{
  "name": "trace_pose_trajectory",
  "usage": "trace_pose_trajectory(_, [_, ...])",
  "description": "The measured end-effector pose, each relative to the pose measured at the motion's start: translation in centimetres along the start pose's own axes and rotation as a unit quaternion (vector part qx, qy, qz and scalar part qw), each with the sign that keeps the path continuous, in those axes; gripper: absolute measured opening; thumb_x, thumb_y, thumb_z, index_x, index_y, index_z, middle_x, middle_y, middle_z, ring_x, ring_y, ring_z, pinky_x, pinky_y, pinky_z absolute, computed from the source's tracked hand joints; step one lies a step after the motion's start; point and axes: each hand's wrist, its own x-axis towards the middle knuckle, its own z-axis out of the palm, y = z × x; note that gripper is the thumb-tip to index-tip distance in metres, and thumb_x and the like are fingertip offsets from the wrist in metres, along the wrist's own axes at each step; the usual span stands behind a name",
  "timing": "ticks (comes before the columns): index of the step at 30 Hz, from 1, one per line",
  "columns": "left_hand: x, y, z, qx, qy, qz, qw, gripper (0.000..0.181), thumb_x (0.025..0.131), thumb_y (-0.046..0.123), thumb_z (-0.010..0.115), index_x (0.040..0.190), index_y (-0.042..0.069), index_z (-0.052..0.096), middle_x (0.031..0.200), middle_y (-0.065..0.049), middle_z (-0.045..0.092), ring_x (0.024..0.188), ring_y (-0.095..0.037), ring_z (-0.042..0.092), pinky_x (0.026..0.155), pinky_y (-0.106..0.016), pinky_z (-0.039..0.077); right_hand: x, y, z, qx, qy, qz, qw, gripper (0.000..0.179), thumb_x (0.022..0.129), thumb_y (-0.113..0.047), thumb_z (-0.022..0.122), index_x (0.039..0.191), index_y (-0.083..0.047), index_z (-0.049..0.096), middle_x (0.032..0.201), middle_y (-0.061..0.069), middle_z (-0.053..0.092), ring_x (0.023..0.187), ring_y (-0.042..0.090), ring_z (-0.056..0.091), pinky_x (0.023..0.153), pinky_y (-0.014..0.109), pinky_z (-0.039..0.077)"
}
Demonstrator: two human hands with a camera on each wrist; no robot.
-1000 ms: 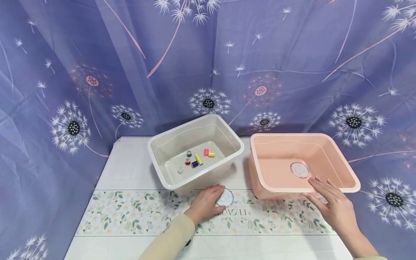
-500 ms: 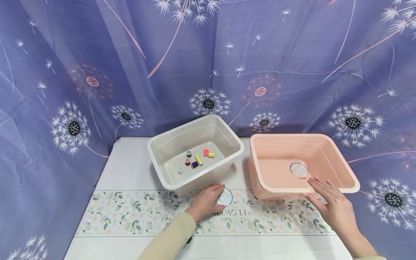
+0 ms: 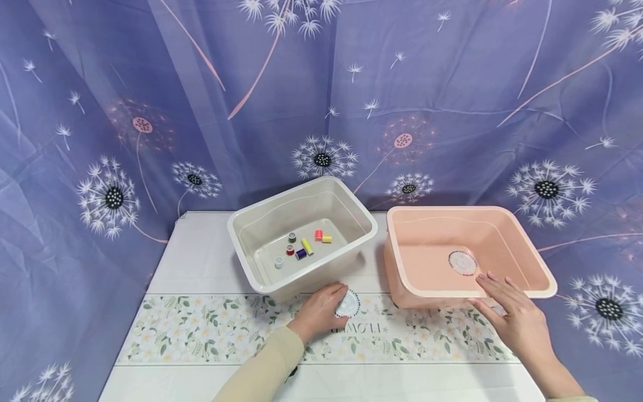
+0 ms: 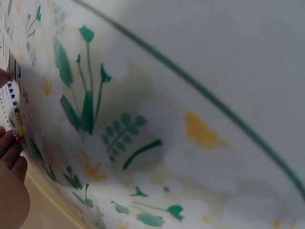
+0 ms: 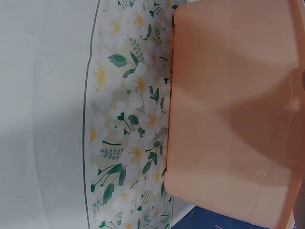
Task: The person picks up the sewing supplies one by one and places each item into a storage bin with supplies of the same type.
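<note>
In the head view, my left hand [image 3: 319,312] grips a white, round pin wheel [image 3: 349,304] at the patterned strip of the table, thumb and fingers at its edges. The left wrist view catches that pin wheel [image 4: 14,107] at its left edge, its rim set with blue, yellow and red pin heads between the fingertips. My right hand [image 3: 517,318] lies over the front rim of the pink bin [image 3: 402,268] with its fingers extended. Inside this bin, a second pin wheel [image 3: 462,263] lies flat, apart from the fingertips. The right wrist view mostly shows the bin's outer wall.
Left of the pink bin, a grey bin [image 3: 241,245] stands at an angle behind my left hand. Several thread spools [image 3: 301,254] lie on its floor. A floral strip [image 3: 201,329] crosses the white table. Blue dandelion curtains [image 3: 281,111] hang behind and at both sides.
</note>
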Motion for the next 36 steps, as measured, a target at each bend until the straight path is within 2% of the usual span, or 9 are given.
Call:
trace_pose_trajectory(2, [0.2,0.0,-0.1,-0.001,0.000,0.001,1.0000,0.080,0.086,0.039,0.088,0.151,0.002,0.058,0.150,-0.012,0.062,0.141,-0.027,0.057,0.124,-0.035,0.045,0.0,0.0,0.0,-0.001,0.001,-0.001,1.0000,0.077,0.101,-0.072,0.055,0.129,-0.004,0.077,0.127,0.022,0.074,0.143,-0.019,0.036,0.130,0.020,0.028])
trace_pose_trajectory(7, [0.5,0.0,-0.3,0.012,-0.011,0.001,0.9999,0.077,0.086,0.038,0.087,0.149,0.004,0.060,0.148,-0.010,0.063,0.139,-0.025,0.058,0.122,-0.032,0.046,0.0,-0.1,0.0,-0.001,-0.002,0.001,1.0000,0.077,0.101,-0.071,0.055,0.129,-0.003,0.077,0.133,0.015,0.072,0.143,-0.019,0.036,0.130,0.020,0.027])
trace_pose_trajectory(13, [0.8,0.1,-0.4,0.026,-0.032,-0.008,0.9991,0.080,0.086,0.042,0.088,0.151,0.006,0.059,0.150,-0.009,0.061,0.141,-0.024,0.057,0.123,-0.032,0.045,0.0,-0.2,-0.1,0.001,-0.002,0.003,1.0000,0.078,0.100,-0.073,0.053,0.131,-0.006,0.077,0.123,0.027,0.074,0.142,-0.019,0.036,0.129,0.018,0.027])
trace_pose_trajectory(17, [1.0,0.2,-0.5,0.031,-0.049,-0.013,0.9982,0.082,0.086,0.045,0.088,0.152,0.007,0.058,0.151,-0.009,0.060,0.142,-0.024,0.055,0.124,-0.032,0.044,0.0,-0.2,-0.2,0.001,-0.004,0.003,1.0000,0.078,0.100,-0.073,0.053,0.132,-0.007,0.076,0.122,0.028,0.074,0.142,-0.020,0.036,0.129,0.018,0.027])
trace_pose_trajectory(25, [0.7,0.0,-0.4,0.019,-0.046,-0.018,0.9986,0.086,0.085,0.044,0.090,0.155,0.008,0.056,0.150,-0.010,0.057,0.139,-0.022,0.056,0.122,-0.031,0.046,0.1,-0.3,-0.2,0.000,-0.003,0.002,1.0000,0.077,0.100,-0.073,0.054,0.131,-0.006,0.077,0.123,0.026,0.074,0.142,-0.019,0.037,0.129,0.019,0.028])
trace_pose_trajectory(28, [0.5,0.1,-0.5,0.004,-0.038,-0.021,0.9990,0.087,0.084,0.042,0.091,0.156,0.007,0.055,0.149,-0.011,0.056,0.137,-0.023,0.057,0.121,-0.032,0.047,0.1,-0.3,-0.2,0.002,-0.003,0.002,1.0000,0.076,0.100,-0.072,0.055,0.132,-0.007,0.077,0.129,0.019,0.073,0.142,-0.018,0.038,0.129,0.019,0.029])
trace_pose_trajectory(32, [0.2,0.2,-0.6,-0.007,-0.024,-0.021,0.9995,0.087,0.083,0.038,0.091,0.155,0.006,0.055,0.148,-0.012,0.056,0.134,-0.025,0.059,0.117,-0.034,0.052,0.1,-0.2,-0.2,0.001,-0.002,0.002,1.0000,0.073,0.100,-0.072,0.056,0.134,-0.011,0.076,0.140,-0.003,0.064,0.142,-0.016,0.040,0.128,0.020,0.031])
trace_pose_trajectory(34, [0.0,0.3,-0.6,-0.013,-0.018,-0.020,0.9996,0.086,0.084,0.037,0.091,0.155,0.006,0.055,0.148,-0.012,0.055,0.131,-0.025,0.061,0.113,-0.035,0.055,0.1,-0.2,-0.2,0.000,0.000,0.001,1.0000,0.072,0.100,-0.072,0.056,0.134,-0.011,0.076,0.140,-0.005,0.063,0.142,-0.015,0.041,0.128,0.021,0.031])
trace_pose_trajectory(36, [-0.1,0.4,-0.6,-0.021,-0.014,-0.019,0.9995,0.086,0.084,0.036,0.091,0.155,0.005,0.054,0.149,-0.012,0.055,0.130,-0.025,0.062,0.111,-0.035,0.057,0.1,-0.1,-0.2,0.000,0.000,0.001,1.0000,0.073,0.099,-0.072,0.057,0.134,-0.011,0.077,0.138,0.004,0.069,0.142,-0.015,0.041,0.128,0.020,0.031])
